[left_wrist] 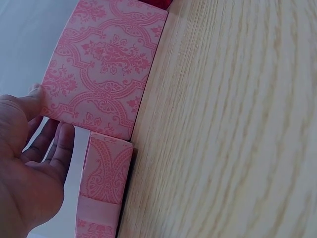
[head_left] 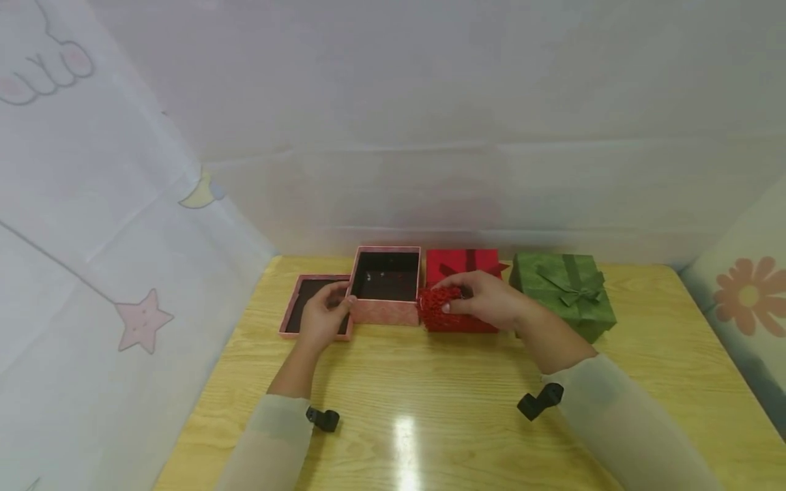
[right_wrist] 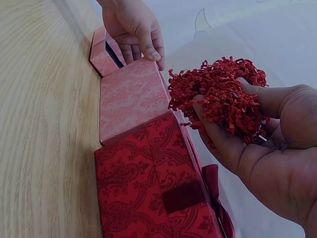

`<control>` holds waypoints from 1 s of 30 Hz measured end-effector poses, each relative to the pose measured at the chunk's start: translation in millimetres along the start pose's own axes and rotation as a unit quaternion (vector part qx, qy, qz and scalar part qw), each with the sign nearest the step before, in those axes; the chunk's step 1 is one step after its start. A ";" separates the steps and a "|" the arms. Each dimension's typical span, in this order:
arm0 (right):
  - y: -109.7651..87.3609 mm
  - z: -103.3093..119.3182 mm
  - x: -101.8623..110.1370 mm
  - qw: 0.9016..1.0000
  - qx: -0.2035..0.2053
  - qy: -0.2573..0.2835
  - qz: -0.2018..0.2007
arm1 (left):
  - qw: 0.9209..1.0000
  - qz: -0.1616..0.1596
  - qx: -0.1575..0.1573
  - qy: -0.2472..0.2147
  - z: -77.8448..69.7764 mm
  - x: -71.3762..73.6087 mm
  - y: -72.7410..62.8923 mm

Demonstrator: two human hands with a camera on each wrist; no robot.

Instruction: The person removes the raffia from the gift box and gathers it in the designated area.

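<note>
Filling step under way: right hand (head_left: 485, 300) clutching red shredded paper (right_wrist: 218, 94) above the red box (head_left: 462, 293), left hand (head_left: 322, 317) steadying the open pink box (head_left: 387, 286) with relaxed fingers; next, probably carrying the shred leftwards and dropping it inside.

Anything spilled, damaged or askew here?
Nothing stands out. The open pink patterned box sits squarely beside its lid, and the red shredded paper stays bunched in the right hand, none scattered.
</note>
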State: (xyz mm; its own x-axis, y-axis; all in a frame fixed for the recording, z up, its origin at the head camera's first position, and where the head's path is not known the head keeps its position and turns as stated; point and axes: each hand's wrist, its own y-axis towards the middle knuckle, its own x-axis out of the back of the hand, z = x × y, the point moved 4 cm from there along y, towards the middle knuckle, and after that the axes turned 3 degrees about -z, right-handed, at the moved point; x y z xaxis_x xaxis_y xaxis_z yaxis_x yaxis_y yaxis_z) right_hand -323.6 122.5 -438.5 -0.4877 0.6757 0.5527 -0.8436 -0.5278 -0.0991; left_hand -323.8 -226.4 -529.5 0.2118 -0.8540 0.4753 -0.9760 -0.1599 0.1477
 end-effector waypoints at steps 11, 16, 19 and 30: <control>-21.6 -17.4 1.3 1.000 0.002 0.024 -0.004 | 1.000 0.004 0.000 -0.003 0.3 -1.1 0.7; -33.9 -28.2 2.4 1.000 0.005 0.028 -0.010 | 1.000 0.003 -0.001 -0.002 0.2 -0.6 1.2; -42.0 -33.3 3.5 1.000 0.004 0.023 -0.014 | 1.000 0.005 -0.002 -0.003 0.0 -0.3 1.8; -71.1 -50.8 3.2 0.999 -0.009 0.043 -0.028 | 1.000 0.009 -0.011 -0.012 3.0 -0.5 1.8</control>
State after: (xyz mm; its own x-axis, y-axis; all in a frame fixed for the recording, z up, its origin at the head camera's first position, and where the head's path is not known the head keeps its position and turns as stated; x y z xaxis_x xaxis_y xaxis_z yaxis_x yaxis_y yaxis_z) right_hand -276.6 188.3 -471.7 -0.4571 0.7456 0.4849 -0.8731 -0.4800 -0.0849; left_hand -325.8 -227.7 -532.1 0.1931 -0.8685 0.4564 -0.9781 -0.1338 0.1593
